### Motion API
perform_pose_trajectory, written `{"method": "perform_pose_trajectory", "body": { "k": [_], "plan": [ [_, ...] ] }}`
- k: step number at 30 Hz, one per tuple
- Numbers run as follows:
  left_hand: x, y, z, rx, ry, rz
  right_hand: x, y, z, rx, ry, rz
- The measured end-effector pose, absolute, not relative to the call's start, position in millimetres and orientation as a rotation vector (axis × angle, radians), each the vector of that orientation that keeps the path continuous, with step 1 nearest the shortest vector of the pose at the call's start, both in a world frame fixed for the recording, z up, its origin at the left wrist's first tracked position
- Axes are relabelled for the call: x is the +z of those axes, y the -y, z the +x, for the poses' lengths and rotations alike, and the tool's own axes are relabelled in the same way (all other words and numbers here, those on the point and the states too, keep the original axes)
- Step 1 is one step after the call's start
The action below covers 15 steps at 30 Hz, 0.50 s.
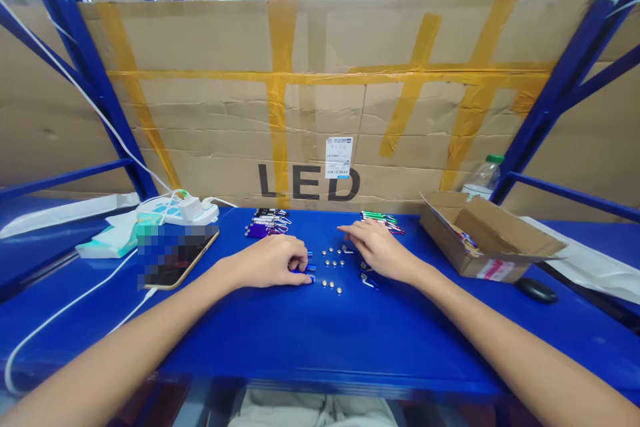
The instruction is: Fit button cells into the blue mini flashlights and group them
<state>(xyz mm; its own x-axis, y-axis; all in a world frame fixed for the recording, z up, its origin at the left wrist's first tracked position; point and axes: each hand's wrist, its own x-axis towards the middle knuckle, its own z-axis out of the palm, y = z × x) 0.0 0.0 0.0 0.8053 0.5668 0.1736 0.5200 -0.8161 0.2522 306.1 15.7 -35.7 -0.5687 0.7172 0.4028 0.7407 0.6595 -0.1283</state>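
Several small blue metal tubes (311, 269) lie side by side on the blue table. My left hand (275, 262) curls over them, thumb by the nearest tube and fingers bent; their far ends are hidden under it. Small round silver button cells (334, 263) sit in short rows between my hands. To their right hovers my right hand (380, 248), index finger stretched out to the left, other fingers partly bent, nothing visible in it. Below and beside it are small blue-and-silver pieces with clips (369, 281), partly covered by the hand.
Behind lie bundles of keychain pieces with carabiners, purple and black (265, 223) left, green and red (383, 220) right. An open cardboard box (490, 247), a black mouse (536, 290) and a bottle (484, 177) are right. A phone (185, 260) and power strip (200, 213) are left.
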Motion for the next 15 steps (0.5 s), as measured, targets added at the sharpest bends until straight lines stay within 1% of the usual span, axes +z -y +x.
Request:
{"method": "perform_pose_trajectory", "body": {
  "k": [6,11,15],
  "plan": [
    [-0.2,1.9,1.8,0.356,-0.894,2.766,-36.4,-19.5,308.8,-0.052,2.353,-1.145],
    [-1.5,-2.3,0.1,0.484,-0.901,2.807,-36.2,-23.0,310.8,-0.059,2.249,-1.154],
    [-6.1,-9.0,-1.5,0.585,-0.904,2.852,-33.8,-22.9,310.9,0.031,2.15,-1.234]
  ]
}}
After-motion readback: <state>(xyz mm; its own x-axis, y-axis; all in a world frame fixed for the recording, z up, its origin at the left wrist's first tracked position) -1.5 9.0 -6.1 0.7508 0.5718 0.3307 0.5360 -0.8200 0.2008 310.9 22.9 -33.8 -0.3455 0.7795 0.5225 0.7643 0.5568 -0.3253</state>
